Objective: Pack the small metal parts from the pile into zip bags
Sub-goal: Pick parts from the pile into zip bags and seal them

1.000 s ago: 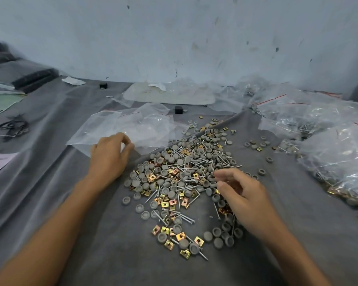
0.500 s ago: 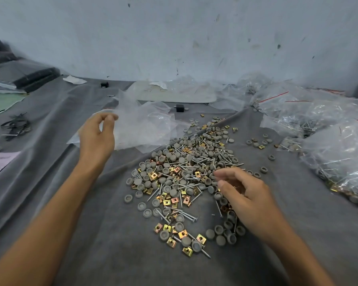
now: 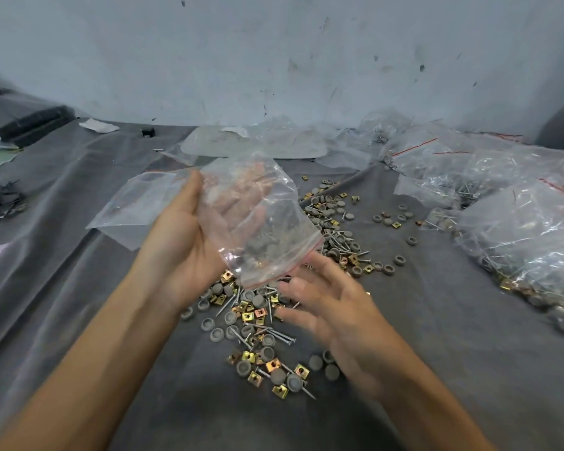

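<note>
A pile of small parts (image 3: 258, 317), grey round caps, brass square clips and screws, lies on the grey cloth (image 3: 453, 336) at the centre. My left hand (image 3: 183, 242) holds a clear zip bag (image 3: 261, 222) with a red zip line above the pile, palm up, thumb on the bag's left edge, fingers showing through the plastic. The bag's mouth points down toward my right hand (image 3: 345, 314). That hand is blurred, fingers spread, just below the bag's mouth and over the pile. I see nothing held in it.
More flat empty zip bags (image 3: 134, 206) lie left of the pile. Several filled bags (image 3: 518, 229) are heaped along the right side. Loose caps and clips (image 3: 391, 219) are scattered between. Black bits (image 3: 0, 200) lie far left. A wall stands close behind.
My left hand has lifted one zip bag off the stack and brought it over the pile. My right hand has left the pile's right edge and risen toward the bag's mouth.
</note>
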Demonstrator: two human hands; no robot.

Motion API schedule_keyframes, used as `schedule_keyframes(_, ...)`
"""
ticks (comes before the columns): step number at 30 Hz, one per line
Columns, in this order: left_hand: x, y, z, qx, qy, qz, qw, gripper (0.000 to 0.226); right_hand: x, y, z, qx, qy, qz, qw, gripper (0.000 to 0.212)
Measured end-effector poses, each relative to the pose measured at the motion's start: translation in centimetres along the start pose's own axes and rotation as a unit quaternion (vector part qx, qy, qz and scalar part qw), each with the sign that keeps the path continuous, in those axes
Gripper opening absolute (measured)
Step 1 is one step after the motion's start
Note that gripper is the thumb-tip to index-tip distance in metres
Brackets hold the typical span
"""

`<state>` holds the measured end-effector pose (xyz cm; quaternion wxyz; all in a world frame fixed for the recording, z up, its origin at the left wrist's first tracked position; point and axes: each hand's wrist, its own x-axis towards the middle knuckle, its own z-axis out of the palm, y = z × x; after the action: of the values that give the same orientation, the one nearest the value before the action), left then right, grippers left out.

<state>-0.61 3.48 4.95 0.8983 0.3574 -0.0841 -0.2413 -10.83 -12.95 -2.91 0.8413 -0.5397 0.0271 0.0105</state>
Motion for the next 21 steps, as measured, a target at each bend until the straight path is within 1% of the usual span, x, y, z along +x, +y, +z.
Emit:
schedule_keyframes(1, 0.0, -0.4, 0.0, -0.01, 0.009, -0.004, 1.0, 0.056, 0.0, 0.0, 0.1, 0.042, -0.025, 0.011, 0.999, 0.047)
schedule_keyframes(2, 0.0, -0.7, -0.1, -0.02, 0.021, -0.006, 1.0, 0.055, 0.0, -0.2, 0.2, 0.063, -0.04, 0.01, 0.997, 0.041)
schedule_keyframes(4, -0.3, -1.3, -0.4, -0.023, 0.046, 0.007, 0.999, 0.044, 0.0, -0.5, 0.4, 0.073, -0.028, -0.01, 0.997, 0.023)
schedule_keyframes(6, -0.7, -1.9, -1.1, 0.025, 0.073, 0.034, 0.996, 0.027, 0.0, -0.7, 0.5, 0.081, 0.008, -0.027, 0.996, 0.011)
schedule_keyframes(8, -1.3, -2.6, -2.0, 0.111, 0.093, 0.047, 0.988, 0.025, 0.0, -0.7, 0.7, 0.076, 0.039, -0.039, 0.996, 0.005)
schedule_keyframes(11, -2.0, -2.8, -3.7, 0.262, 0.117, 0.027, 0.957, 0.019, 0.0, -0.6, 0.5, 0.035, 0.105, -0.057, 0.992, 0.008)
schedule_keyframes(13, -2.1, -2.0, -4.7, 0.321, 0.119, 0.008, 0.94, 0.017, 0.0, -0.8, 0.0, -0.008, 0.137, -0.073, 0.988, 0.007)
schedule_keyframes(14, -2.1, -1.5, -5.0, 0.331, 0.109, -0.005, 0.937, 0.021, 0.0, -1.0, -0.2, -0.029, 0.137, -0.077, 0.987, 0.007)
schedule_keyframes(16, -2.2, -0.8, -5.2, 0.332, 0.095, -0.035, 0.938, 0.036, -0.1, -1.3, -0.3, -0.076, 0.108, -0.07, 0.989, 0.007)
schedule_keyframes(17, -2.3, -0.8, -5.1, 0.337, 0.087, -0.041, 0.936, 0.038, -0.2, -1.4, -0.2, -0.096, 0.094, -0.067, 0.989, 0.005)
schedule_keyframes(19, -2.4, -1.1, -5.2, 0.371, 0.096, -0.026, 0.923, 0.03, -0.2, -1.3, -0.3, -0.105, 0.095, -0.074, 0.987, 0.006)
schedule_keyframes(20, -2.4, -1.3, -5.3, 0.379, 0.115, -0.012, 0.918, 0.025, -0.3, -1.3, -0.4, -0.095, 0.105, -0.082, 0.987, 0.01)
schedule_keyframes(21, -2.3, -1.3, -5.5, 0.365, 0.135, -0.002, 0.921, 0.021, -0.3, -1.3, -0.6, -0.089, 0.114, -0.092, 0.985, 0.018)
